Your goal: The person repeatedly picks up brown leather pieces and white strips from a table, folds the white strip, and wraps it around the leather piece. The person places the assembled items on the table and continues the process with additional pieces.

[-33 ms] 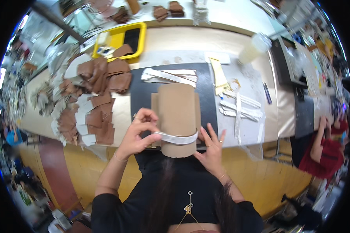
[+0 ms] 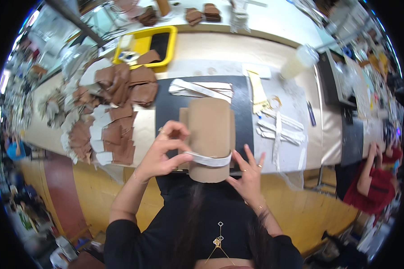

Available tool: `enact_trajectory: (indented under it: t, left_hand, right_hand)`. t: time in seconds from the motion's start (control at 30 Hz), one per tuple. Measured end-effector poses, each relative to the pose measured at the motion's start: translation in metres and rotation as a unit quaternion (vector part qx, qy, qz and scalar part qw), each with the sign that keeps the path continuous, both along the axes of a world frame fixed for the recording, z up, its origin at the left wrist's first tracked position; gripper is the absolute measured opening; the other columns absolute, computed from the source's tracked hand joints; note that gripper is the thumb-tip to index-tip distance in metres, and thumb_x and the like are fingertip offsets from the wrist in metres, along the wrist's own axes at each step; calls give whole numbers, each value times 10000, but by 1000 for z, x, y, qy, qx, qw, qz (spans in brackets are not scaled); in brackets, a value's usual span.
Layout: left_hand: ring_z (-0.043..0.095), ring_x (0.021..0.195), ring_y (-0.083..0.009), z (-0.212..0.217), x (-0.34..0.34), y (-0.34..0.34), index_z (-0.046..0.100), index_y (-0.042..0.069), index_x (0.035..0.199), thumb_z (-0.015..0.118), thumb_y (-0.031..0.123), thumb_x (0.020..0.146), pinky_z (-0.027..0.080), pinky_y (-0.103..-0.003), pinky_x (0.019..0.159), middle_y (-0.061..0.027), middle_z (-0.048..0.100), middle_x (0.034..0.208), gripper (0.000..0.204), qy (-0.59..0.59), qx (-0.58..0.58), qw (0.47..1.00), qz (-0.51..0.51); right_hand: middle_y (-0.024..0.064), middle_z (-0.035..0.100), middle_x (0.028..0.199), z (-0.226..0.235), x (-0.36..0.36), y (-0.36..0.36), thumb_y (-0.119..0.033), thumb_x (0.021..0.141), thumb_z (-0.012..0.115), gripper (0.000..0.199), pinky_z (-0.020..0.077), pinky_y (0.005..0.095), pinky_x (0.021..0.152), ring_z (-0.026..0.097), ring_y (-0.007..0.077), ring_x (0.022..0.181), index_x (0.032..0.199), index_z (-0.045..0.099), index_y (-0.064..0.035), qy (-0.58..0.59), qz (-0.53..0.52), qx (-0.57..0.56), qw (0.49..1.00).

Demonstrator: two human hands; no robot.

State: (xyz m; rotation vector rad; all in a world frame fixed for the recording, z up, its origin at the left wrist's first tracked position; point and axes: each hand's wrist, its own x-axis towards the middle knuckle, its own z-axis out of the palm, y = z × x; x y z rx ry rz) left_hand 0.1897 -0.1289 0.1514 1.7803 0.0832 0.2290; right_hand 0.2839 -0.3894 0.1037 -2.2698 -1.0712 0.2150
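The white strip [image 2: 211, 160] lies across the near end of the tan rounded form [image 2: 209, 127], bowed around its upper face. The form sits at the near edge of the black mat [image 2: 243, 119], over a wider tan backing piece [image 2: 183, 115].

Left hand [image 2: 168, 150]: thumb and forefinger are pinched together on the strip's left end; the remaining fingers are curled. Right hand [image 2: 248, 174]: fingers are spread, with thumb and forefinger at the form's right side. Whether a fingertip bears on the strip's right end cannot be determined.

Handling: the strip is probably light and flexible, liable to twist or slide on the form's smooth surface. Its ends are the suitable grip points, with even tension. The form appears stiff enough to be steadied by its sides.

Surroundings: a bundle of white strips [image 2: 201, 87] lies just beyond the form's far end, limiting space there. More pale strips [image 2: 283, 130] and a yellow strip [image 2: 257, 92] lie to the right, near a pen [image 2: 311, 114] and a translucent bottle [image 2: 300, 62]. Brown leather pieces [image 2: 122, 134] occupy the left, below a yellow tray [image 2: 171, 50].
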Motion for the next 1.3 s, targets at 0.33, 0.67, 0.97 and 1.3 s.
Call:
enact_trajectory:
  t: [0.33, 0.67, 0.97, 1.3]
  left_hand:
    - [499, 981, -231, -28, 100, 62, 626, 48, 805, 670, 222, 829, 382, -311, 905, -87, 507, 1042, 181, -32, -23, 995, 92]
    - [465, 1052, -345, -61, 58, 109, 649, 81, 1055, 712, 403, 742, 399, -415, 917, -153, 538, 1055, 454, 1, 327, 885, 331]
    - [647, 782, -337, -59, -156, 291, 697, 14, 878, 619, 120, 798, 499, -398, 747, -181, 666, 843, 153, 86, 365, 635, 676]
    - [612, 992, -371, -104, -180, 390, 689, 31, 983, 534, 63, 812, 504, -434, 839, -204, 599, 1131, 234, 358, 433, 581, 588]
  right_hand:
    - [77, 401, 1451, -4, 99, -45, -98, 868, 565, 391, 52, 617, 1108, 292, 322, 1382, 1258, 554, -124, -126, -179, -88, 972]
    - [96, 397, 1463, -43, 130, -22, -331, 926, 530, 374, 182, 660, 1061, 306, 342, 1371, 1164, 643, -65, -116, -330, -267, 898]
    - [124, 532, 1310, -42, 129, -15, -238, 839, 654, 228, 391, 481, 948, 492, 335, 1183, 908, 669, -22, -192, -310, -180, 913]
    - [133, 596, 1127, -29, 128, -11, -184, 821, 675, 175, 425, 438, 876, 550, 339, 1021, 814, 627, -17, -165, -304, -104, 932]
